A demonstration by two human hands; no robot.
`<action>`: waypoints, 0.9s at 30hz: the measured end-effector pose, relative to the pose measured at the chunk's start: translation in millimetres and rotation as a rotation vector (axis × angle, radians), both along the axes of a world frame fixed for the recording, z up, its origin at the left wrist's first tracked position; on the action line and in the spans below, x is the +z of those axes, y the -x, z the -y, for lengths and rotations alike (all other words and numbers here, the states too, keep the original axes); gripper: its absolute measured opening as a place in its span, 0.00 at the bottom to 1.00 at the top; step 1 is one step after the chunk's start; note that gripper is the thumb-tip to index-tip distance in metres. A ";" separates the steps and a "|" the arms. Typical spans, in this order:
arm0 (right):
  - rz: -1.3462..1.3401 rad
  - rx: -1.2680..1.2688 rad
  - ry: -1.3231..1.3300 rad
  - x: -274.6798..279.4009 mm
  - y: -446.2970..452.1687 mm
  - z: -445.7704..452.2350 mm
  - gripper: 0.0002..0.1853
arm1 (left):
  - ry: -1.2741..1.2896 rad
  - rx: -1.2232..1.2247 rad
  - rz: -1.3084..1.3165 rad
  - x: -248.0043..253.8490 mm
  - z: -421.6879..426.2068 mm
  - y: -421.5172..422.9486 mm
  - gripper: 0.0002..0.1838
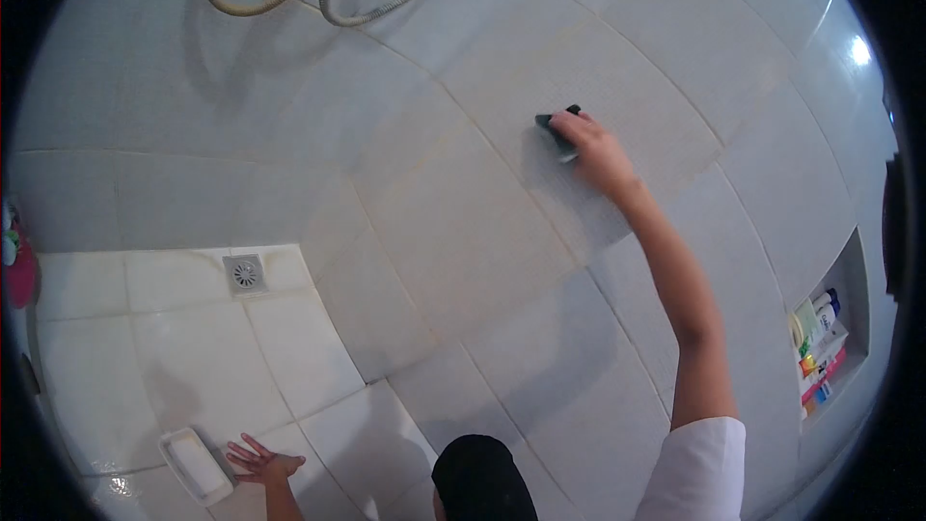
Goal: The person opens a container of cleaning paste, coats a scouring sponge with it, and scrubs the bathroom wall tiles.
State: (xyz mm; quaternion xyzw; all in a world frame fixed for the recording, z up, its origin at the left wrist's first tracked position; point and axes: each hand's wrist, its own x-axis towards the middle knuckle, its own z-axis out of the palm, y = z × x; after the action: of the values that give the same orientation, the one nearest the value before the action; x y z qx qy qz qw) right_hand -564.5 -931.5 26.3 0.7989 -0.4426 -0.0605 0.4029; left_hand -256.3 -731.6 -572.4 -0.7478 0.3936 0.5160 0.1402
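Note:
High on the grey tiled wall point(424, 232), my right hand point(600, 159) is closed around a dark green scrubber point(559, 138) held against the tile. My fingers cover part of the scrubber, so its full shape is hidden. Down at the lower left, my left hand point(265, 463) is spread with its fingers apart and holds nothing. Just beside its fingertips sits a white rectangular tub point(196, 466) on the pale floor tiles; whether they touch it, I cannot tell.
A square metal floor drain point(245, 275) lies near the wall corner. Flexible shower hoses point(371, 14) hang at the top. A wall niche point(854, 328) on the right holds several tubes and bottles point(822, 333). A pink item point(19, 270) shows at the left edge. My black-covered knee point(482, 482) is below.

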 end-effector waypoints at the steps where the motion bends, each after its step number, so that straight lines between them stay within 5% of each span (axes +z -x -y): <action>1: 0.137 -0.070 0.018 6.4 1.0 0.9 0.26 | -0.001 0.003 0.005 -2.0 2.3 -0.1 0.82; 4: 0.476 -0.250 0.199 20.8 -31.3 7.6 0.26 | -0.033 0.003 0.017 -6.8 2.4 0.9 0.82; 11: -0.089 0.050 -0.319 -117.6 -2.3 -66.7 0.25 | -0.070 0.012 -0.022 4.4 2.9 -3.0 0.82; 14: 0.181 -0.062 -0.371 -89.8 -27.1 -63.3 0.27 | -0.071 0.019 -0.027 3.2 5.9 -2.2 0.82; 17: 0.023 0.147 0.148 -12.6 -45.7 -17.7 0.28 | -0.053 0.014 -0.010 1.1 4.8 0.1 0.82; 21: -0.185 -0.150 0.500 19.2 -22.1 27.0 0.22 | -0.005 0.030 0.025 1.3 2.4 2.9 0.82; 23: -0.176 -0.055 0.511 -24.4 -11.6 33.6 0.19 | -0.018 0.024 0.010 0.4 3.4 3.4 0.82; 27: -0.340 -0.035 0.041 -147.7 1.1 -14.5 0.20 | -0.059 0.023 -0.038 1.9 4.4 -1.3 0.81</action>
State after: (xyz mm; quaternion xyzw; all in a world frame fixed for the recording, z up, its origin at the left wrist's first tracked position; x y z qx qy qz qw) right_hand -565.6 -917.0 -121.5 0.7609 -0.3832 -0.1928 0.4869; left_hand -255.0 -736.0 -570.5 -0.7379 0.3722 0.5429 0.1488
